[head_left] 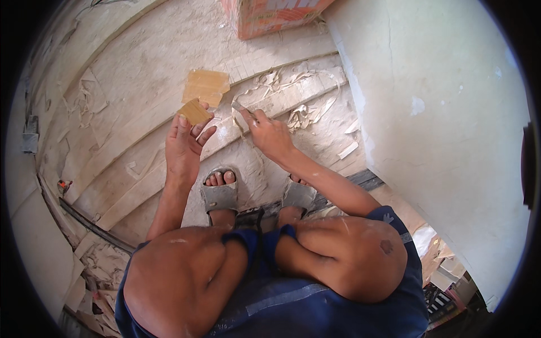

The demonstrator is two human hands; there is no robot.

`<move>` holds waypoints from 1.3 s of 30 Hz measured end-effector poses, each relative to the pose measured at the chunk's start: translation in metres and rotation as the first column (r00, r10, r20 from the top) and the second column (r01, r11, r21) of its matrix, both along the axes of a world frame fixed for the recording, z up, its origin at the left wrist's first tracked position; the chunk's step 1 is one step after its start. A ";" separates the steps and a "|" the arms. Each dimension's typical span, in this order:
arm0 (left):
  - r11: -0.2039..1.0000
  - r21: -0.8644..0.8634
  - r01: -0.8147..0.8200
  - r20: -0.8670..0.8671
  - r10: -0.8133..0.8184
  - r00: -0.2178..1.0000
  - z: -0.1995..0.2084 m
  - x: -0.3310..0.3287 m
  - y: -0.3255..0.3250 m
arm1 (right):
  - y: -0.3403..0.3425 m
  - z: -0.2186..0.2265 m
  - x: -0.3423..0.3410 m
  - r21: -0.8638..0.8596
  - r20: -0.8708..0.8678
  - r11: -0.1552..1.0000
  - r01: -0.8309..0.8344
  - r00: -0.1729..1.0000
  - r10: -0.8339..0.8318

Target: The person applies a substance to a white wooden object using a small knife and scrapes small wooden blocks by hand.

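Observation:
Raised over the floor, my left hand [183,147] pinches a small yellow-brown sheet piece [194,112] with wood-like grain between thumb and fingers. Just beyond it lies a larger flat piece [206,87] of the same colour, partly covered by the held one. My right hand [271,138] is closed around a small tool whose grey, blade-like tip [236,105] points toward the left hand; its handle is hidden in the fist. A thin pale strip [238,125] hangs below that tip. The two hands are a short gap apart.
An orange cardboard box [273,22] stands at the far side. Peeled scraps [307,114] litter the dusty floor, with more debris [107,262] at lower left. A pale wall [434,112] bounds the right. My sandalled feet [220,194] rest near a dark floor strip [365,180].

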State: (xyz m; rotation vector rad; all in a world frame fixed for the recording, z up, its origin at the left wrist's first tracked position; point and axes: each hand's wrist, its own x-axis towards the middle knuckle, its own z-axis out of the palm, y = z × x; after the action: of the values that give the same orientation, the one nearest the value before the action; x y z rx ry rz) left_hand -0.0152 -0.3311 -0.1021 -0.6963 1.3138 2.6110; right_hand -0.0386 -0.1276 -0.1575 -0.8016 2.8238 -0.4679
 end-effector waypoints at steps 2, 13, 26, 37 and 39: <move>1.000 0.004 0.001 -0.008 -0.001 1.000 0.000 -0.001 0.001 | -0.007 -0.008 0.000 0.115 0.042 0.993 -0.001 0.999 -0.004; 1.000 -0.002 -0.009 -0.031 0.009 0.999 0.002 -0.001 -0.012 | 0.012 0.003 0.032 0.126 0.162 0.992 -0.018 0.987 -0.002; 0.998 0.064 -0.011 -0.018 0.013 1.000 0.007 -0.004 -0.013 | 0.005 -0.009 -0.005 -0.357 0.839 0.502 0.788 0.506 -0.198; 0.919 -0.213 0.331 -0.113 -0.360 0.926 0.038 -0.008 -0.016 | 0.036 0.035 0.004 -0.413 0.888 0.530 0.741 0.456 0.054; 0.904 -0.262 0.337 -0.128 -0.378 0.917 0.042 -0.008 -0.012 | 0.040 0.059 -0.003 -0.476 0.869 0.457 0.751 0.481 0.115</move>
State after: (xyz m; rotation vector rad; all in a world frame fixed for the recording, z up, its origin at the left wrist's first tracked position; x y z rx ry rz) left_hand -0.0233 -0.3434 -0.0601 -0.2174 1.6419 2.2819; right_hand -0.0415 -0.0876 -0.0987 0.1251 1.6398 -1.8311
